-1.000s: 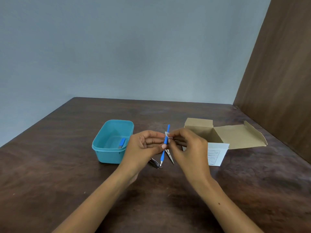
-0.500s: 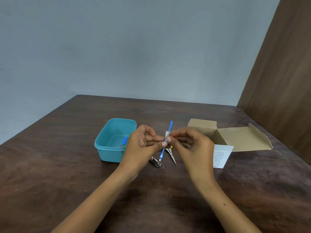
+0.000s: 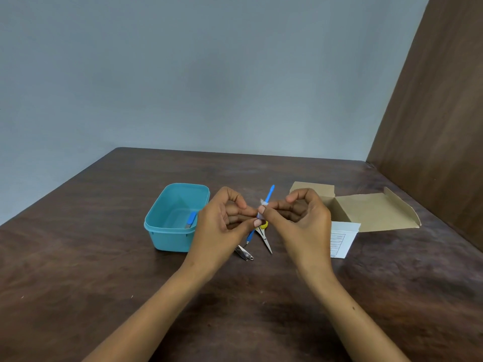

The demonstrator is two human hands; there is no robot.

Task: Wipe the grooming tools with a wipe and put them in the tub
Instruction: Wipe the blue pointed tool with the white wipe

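Pinching the blue stick (image 3: 269,195) steady, the left hand (image 3: 222,226) lets the right hand (image 3: 303,220) squeeze a wipe (image 3: 262,205) around it (1 tool already in the tub (image 3: 167,231)).

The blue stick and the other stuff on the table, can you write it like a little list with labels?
held tool: thin blue plastic stick tool, tilted, above the table
left hand: pinches the stick's lower part
right hand: pinches a small white wipe round the stick
tub: teal plastic tub, holding one blue-handled tool
waiting on the dark wooden table: small metal scissors, metal nail clipper
also there: open brown cardboard box, white printed leaflet
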